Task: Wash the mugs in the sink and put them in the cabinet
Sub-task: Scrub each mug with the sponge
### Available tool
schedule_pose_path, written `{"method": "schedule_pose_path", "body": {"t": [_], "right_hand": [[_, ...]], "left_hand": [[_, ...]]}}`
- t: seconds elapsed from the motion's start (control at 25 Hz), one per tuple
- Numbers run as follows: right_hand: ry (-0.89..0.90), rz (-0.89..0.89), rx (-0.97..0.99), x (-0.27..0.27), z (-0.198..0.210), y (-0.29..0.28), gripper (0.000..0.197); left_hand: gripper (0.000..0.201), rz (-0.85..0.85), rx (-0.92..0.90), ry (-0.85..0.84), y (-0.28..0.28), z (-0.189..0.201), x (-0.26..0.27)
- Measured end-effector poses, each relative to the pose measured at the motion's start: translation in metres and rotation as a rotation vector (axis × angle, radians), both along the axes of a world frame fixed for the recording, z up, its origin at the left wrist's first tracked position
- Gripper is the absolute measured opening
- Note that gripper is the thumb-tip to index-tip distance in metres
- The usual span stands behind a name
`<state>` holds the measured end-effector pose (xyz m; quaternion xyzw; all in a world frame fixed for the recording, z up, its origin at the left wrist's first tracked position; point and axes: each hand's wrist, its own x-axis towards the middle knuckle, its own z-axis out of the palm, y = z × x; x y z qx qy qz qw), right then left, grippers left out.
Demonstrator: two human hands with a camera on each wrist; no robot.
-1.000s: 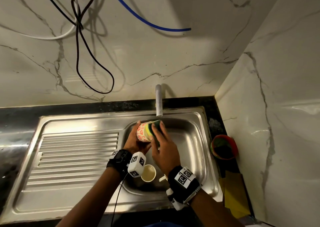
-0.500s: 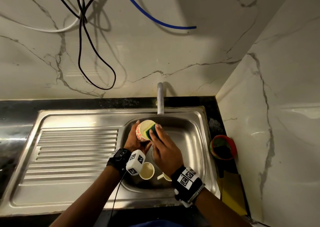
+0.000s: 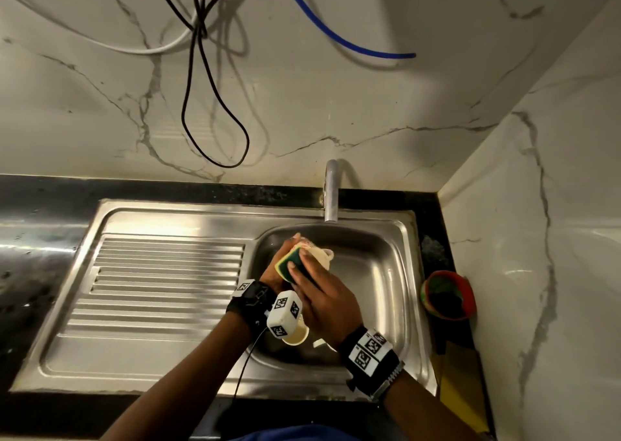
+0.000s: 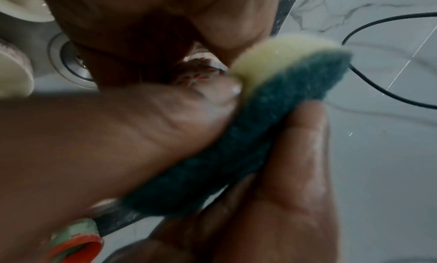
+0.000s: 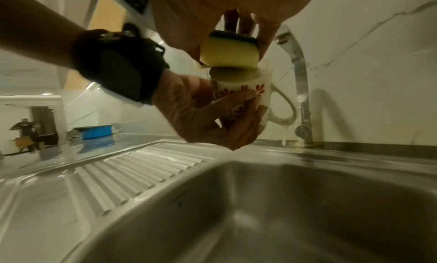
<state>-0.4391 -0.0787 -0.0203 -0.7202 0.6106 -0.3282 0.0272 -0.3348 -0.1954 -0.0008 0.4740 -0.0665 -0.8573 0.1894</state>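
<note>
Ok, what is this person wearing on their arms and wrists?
Bare forearms, no sleeves. The left wrist has a black strap carrying a white cube with black square markers and a thin black cable. The right wrist has a black band with a white marker panel and a metal watch bracelet.

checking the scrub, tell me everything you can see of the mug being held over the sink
The mug looks like white glazed ceramic with red leaf-like motifs and a looped handle pointing toward the tap. It is held above the basin, base uppermost. The left hand grips its body, fingers wrapped round the printed side. The right hand presses a yellow and green sponge onto its base. White liquid, probably suds, drips from the handle.
</note>
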Motion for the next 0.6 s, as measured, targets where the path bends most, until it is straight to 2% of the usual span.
{"method": "schedule_pose_path", "body": {"t": [0.04,0.12,0.2,0.24,0.32,0.36,0.44,0.52,0.6], "right_hand": [[0.003,0.009,0.001,-0.002,0.004,-0.007,0.045],[-0.066,-0.056,0.071,-0.009,0.009,-0.020,0.045],[-0.245,-0.172,0.199,-0.017,0.004,-0.019,0.045],[-0.358,-0.235,0.246,-0.024,0.000,-0.016,0.043],[-0.607,-0.315,0.294,-0.035,-0.001,-0.009,0.036],[-0.697,-0.331,0.283,-0.040,0.002,-0.005,0.031],[-0.721,-0.314,0.200,-0.043,0.013,-0.003,0.026],[-0.625,-0.224,0.144,-0.040,0.022,-0.006,0.029],[-0.517,-0.154,0.255,-0.032,0.025,-0.014,0.036]], "left_hand": [[0.027,-0.004,0.004,-0.022,0.001,0.002,-0.003],[0.032,-0.032,-0.090,-0.039,0.004,0.005,-0.002],[0.053,0.031,-0.085,-0.028,0.003,-0.002,0.002],[0.056,0.050,-0.060,-0.013,0.001,-0.006,0.008],[0.064,-0.029,-0.100,-0.047,0.002,-0.010,0.021],[0.073,-0.122,-0.180,-0.069,0.002,-0.013,0.028],[0.078,-0.260,-0.439,-0.128,0.004,-0.020,0.036],[0.079,-0.360,-0.730,-0.243,0.001,-0.025,0.037],[0.083,-0.515,-1.053,-0.280,-0.004,-0.016,0.033]]}}
